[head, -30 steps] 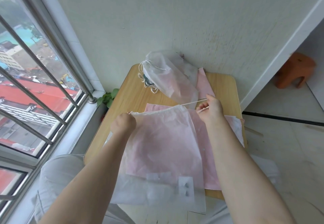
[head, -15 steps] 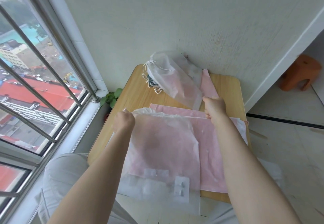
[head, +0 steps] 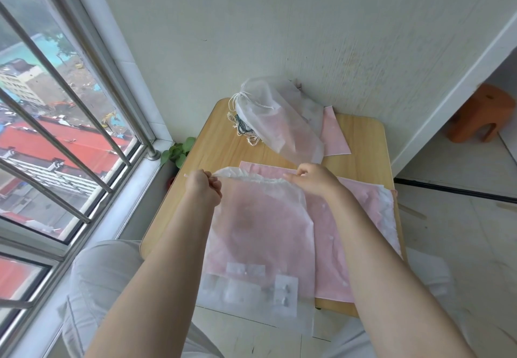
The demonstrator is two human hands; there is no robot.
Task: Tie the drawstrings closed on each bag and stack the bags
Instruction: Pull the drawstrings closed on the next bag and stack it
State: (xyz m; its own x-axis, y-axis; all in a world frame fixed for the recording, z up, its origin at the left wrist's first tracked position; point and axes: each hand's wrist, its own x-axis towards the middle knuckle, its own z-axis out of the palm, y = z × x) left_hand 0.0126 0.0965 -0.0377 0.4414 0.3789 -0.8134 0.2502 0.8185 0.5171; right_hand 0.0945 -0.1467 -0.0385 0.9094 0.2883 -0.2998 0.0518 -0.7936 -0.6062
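Head view: a translucent white drawstring bag [head: 260, 234] lies flat on the small wooden table [head: 361, 145], over pink sheets [head: 327, 234], its lower edge hanging past the near table edge. The left hand [head: 202, 187] is curled at the bag's gathered top-left corner, pinching the drawstring [head: 187, 175], whose short end pokes out beside the knuckles. The right hand [head: 313, 180] pinches the puckered top hem further right; whether it also holds a cord I cannot tell. A pile of finished bags [head: 277, 122] with knotted cords sits at the far side of the table, well apart from the hands.

The mouth looks only partly cinched, so the step in hand is likely drawing it closed. To do it well, I judge that 1 hand should anchor the hem while the other pulls the cord straight out along the channel, evenly, until the gathers bunch tight, and only then knot close against the fabric.
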